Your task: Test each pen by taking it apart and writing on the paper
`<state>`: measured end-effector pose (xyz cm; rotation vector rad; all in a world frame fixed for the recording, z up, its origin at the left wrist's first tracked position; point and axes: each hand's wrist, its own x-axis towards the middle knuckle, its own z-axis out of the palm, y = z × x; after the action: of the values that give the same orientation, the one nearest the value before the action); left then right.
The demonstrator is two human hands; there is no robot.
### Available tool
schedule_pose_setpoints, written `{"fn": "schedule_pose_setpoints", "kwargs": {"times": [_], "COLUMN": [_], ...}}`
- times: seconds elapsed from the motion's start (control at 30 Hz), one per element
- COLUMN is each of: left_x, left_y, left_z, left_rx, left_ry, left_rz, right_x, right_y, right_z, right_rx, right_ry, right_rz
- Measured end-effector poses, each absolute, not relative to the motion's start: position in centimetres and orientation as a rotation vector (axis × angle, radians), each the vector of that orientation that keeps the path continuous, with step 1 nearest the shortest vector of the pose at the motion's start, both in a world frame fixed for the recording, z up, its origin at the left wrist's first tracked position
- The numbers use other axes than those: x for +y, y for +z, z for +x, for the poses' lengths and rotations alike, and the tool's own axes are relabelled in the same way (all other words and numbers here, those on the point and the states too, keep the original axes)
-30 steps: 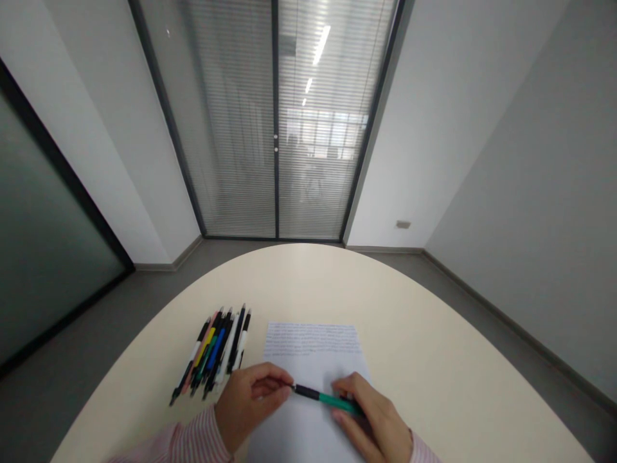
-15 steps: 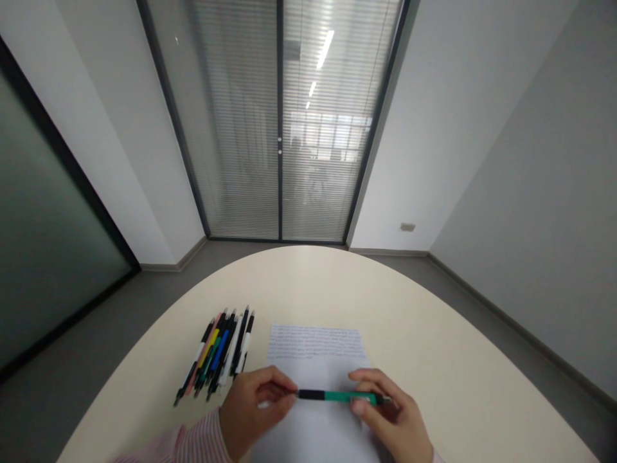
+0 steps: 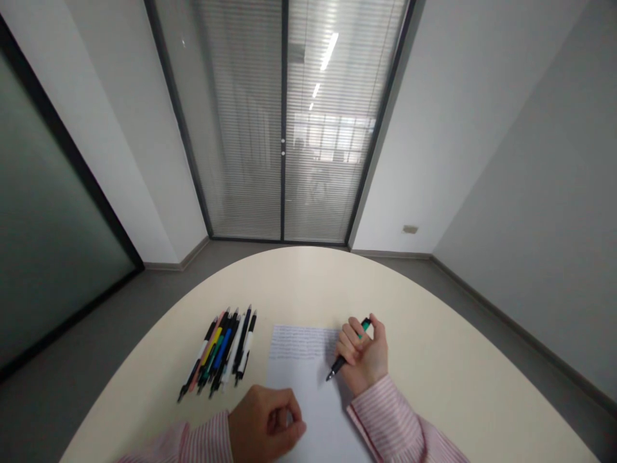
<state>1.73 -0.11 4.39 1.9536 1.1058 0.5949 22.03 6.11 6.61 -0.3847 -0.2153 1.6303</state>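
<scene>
A green and black pen point(image 3: 339, 365) is wrapped in the fingers of my right hand point(image 3: 362, 355), raised over the right side of the sheet. Its tip points down and to the left, and the thumb is at its upper end. My left hand point(image 3: 268, 423) is curled near the lower left of the paper, thumb and fingers drawn together, with nothing visible in it. Beneath both hands lies a white sheet of paper point(image 3: 303, 379) with lines of handwriting across its top.
Several pens point(image 3: 222, 350) in black, white, yellow, green, blue and pink lie side by side left of the paper. They rest on a round cream table point(image 3: 434, 360). Beyond its far edge stand glass doors point(image 3: 241, 161) with blinds.
My left hand has let go of the pen's tip end and closed. My right hand has moved up, turned palm up and wrapped round the pen, which now slants instead of lying level.
</scene>
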Motion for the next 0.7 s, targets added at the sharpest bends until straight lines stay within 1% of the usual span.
{"fn": "schedule_pose_setpoints", "kwargs": {"times": [0.17,0.7], "left_x": [-0.22,-0.26], "left_y": [4.7,4.12], "left_z": [1.79,1.76], "left_rx": [1.091,1.087], "left_ry": [0.546,0.555], "left_rz": [1.99,2.077], "right_x": [6.21,6.45], "right_y": [6.0,5.73], "right_z": [22.22,22.72], "right_rx": [-0.192,-0.285], "right_ry": [1.62,1.561], "right_rz": [-0.388,-0.466]}}
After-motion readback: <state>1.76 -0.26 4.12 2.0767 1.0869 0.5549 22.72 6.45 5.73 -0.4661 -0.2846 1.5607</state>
